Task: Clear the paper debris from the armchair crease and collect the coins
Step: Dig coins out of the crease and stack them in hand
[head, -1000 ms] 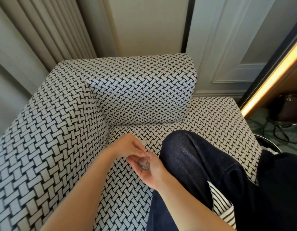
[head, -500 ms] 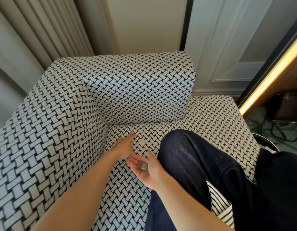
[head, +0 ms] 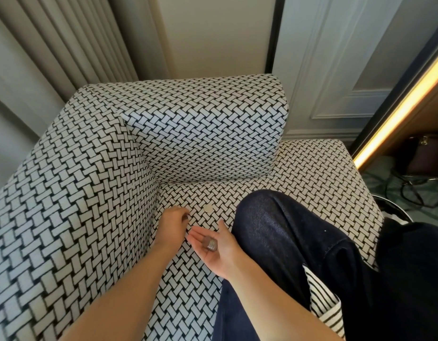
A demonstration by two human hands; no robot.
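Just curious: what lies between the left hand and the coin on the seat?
Nothing: only bare seat between left hand and coin, in the head view.

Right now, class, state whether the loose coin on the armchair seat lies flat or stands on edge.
Flat: the coin shows its full round face, lying level on the seat.

Armchair blk/wht basketweave; coin stack silver; trousers dk navy; curtain beige.
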